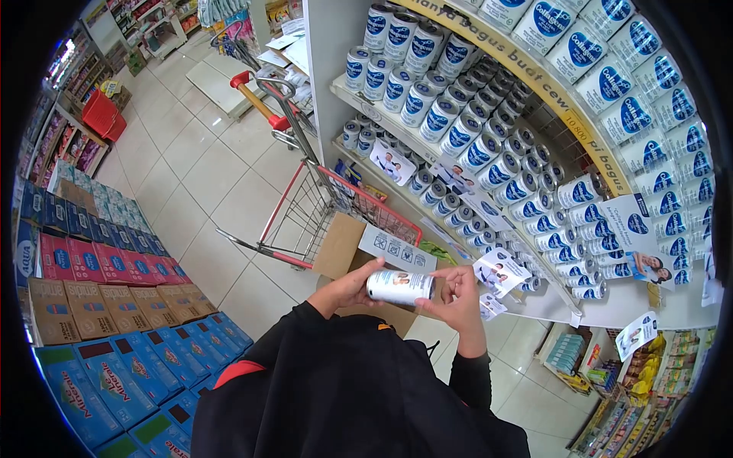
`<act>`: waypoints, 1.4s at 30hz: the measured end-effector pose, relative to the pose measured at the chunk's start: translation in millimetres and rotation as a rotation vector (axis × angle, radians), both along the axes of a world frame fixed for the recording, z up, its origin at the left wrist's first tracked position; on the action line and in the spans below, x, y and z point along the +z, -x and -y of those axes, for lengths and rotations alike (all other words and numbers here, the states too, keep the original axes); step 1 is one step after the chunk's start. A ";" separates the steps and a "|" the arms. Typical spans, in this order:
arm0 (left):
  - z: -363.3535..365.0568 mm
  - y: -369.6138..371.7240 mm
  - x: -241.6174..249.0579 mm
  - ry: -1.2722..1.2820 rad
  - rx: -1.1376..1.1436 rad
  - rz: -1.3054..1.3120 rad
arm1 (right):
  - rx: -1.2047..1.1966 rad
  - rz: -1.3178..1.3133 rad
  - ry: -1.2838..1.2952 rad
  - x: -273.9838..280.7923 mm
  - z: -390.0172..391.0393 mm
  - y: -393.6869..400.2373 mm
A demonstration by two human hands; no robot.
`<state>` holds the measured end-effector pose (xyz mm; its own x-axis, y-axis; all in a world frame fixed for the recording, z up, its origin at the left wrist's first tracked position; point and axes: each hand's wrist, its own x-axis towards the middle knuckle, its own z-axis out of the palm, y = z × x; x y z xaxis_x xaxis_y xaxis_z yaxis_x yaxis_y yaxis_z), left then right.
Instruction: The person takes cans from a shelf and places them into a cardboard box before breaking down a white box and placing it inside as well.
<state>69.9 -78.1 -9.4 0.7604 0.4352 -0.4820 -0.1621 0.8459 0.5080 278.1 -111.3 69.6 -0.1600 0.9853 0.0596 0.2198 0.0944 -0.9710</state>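
Note:
A white and blue drink can (401, 288) lies sideways between my two hands, its printed side turned up toward me. My left hand (351, 288) grips one end of it. At the other end, my right hand (456, 296) has its thumb and fingers on the can. Just beyond and below is an open cardboard carton (340, 246), whose inside is mostly hidden by my hands and the can. Rows of similar cans (462, 137) fill the shelf ahead and to the right.
A shopping trolley (321, 195) with a red rim stands just beyond the carton. Stacked blue cartons (126, 374) line the left side. Promotional cards (500, 272) stick out from the shelf edge near my right hand. A red basket (103, 114) sits farther off at left.

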 end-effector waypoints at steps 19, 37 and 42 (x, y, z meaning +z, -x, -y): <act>7.8 7.5 29.7 -1.356 0.533 -0.240 | -0.092 -0.447 0.605 1.2 -3.9 24.1; -14.1 -1.0 -19.0 -1.217 0.320 -0.408 | -0.299 -0.217 -0.026 11.0 -64.2 13.8; 9.9 14.3 -88.9 -1.716 -0.031 -0.814 | -0.433 -0.210 -0.206 57.0 -112.4 -6.2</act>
